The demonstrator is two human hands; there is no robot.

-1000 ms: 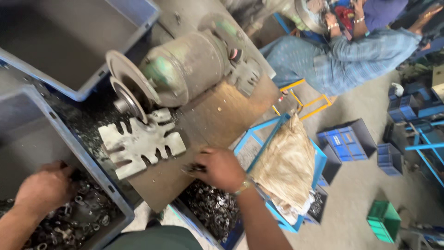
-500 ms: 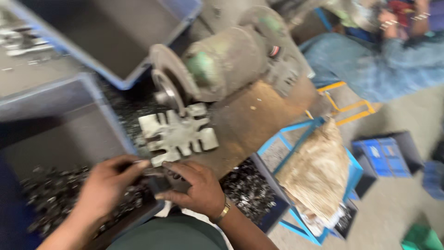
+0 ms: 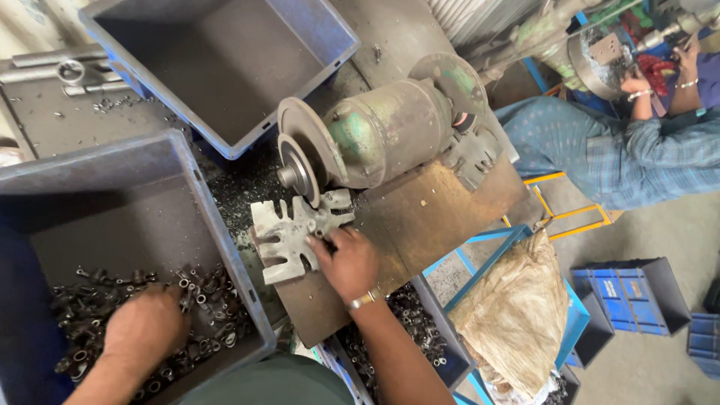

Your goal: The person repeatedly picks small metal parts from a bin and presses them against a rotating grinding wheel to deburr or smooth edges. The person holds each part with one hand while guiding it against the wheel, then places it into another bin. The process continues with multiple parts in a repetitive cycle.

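My left hand (image 3: 146, 326) reaches down into a blue crate (image 3: 225, 247) and rests among several small dark metal sleeves (image 3: 202, 300); what its fingers hold cannot be seen. My right hand (image 3: 347, 262) lies on a brown worktable (image 3: 435, 217), its fingertips pressed against the edge of a grey slotted metal fixture plate (image 3: 289, 236). Just behind the plate stands a green bench grinder (image 3: 382, 131) with its grey wheel (image 3: 300, 161) facing the plate.
An empty blue crate (image 3: 225, 67) sits at the back. Another bin of dark parts (image 3: 405, 330) lies under my right forearm. A crumpled sack (image 3: 517, 315) rests on blue trays at right. Another person in a checked shirt (image 3: 622, 157) works at the upper right.
My two hands were together by the crate edge; now the left has gone back into the crate of sleeves and the right has moved up to the slotted plate.
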